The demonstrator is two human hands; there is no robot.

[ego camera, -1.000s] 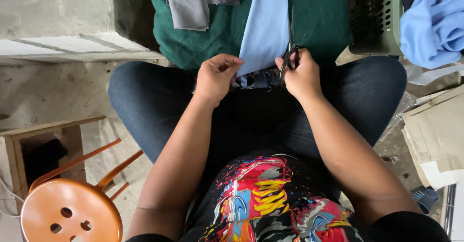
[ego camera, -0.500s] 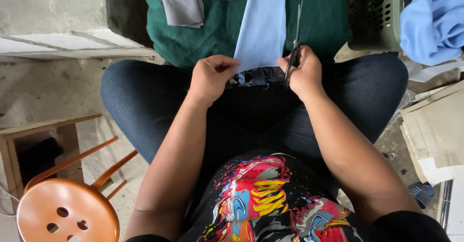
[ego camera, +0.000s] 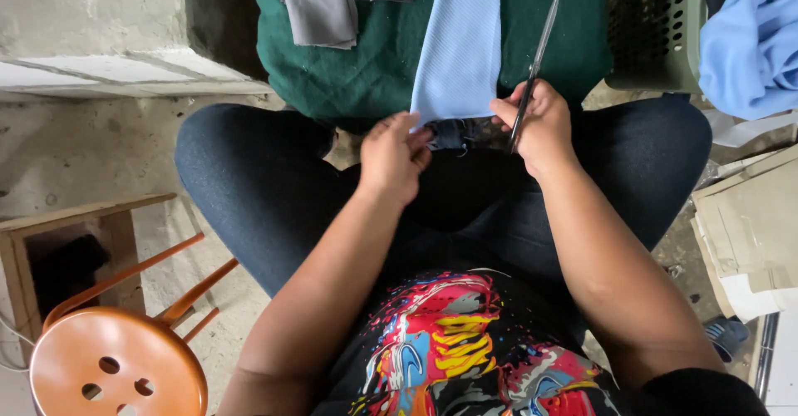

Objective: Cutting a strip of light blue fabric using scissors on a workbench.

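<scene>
Our left hand (ego camera: 392, 157) pinches the near edge of the blue strip (ego camera: 460, 46), which lies over green cloth (ego camera: 366, 67) above our knees. Right hand (ego camera: 540, 123) is closed round scissors (ego camera: 532, 71), blades nearly closed, pointing away. We judge: keep the strip taut and the blades square to its edge.

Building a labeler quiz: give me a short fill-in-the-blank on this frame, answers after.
1. The right hand holds a pair of ____.
2. The left hand pinches the near end of a light ____ fabric strip.
3. The strip lies on a dark ____ cloth.
4. The stool at lower left is ____.

Answers: scissors; blue; green; orange
</scene>
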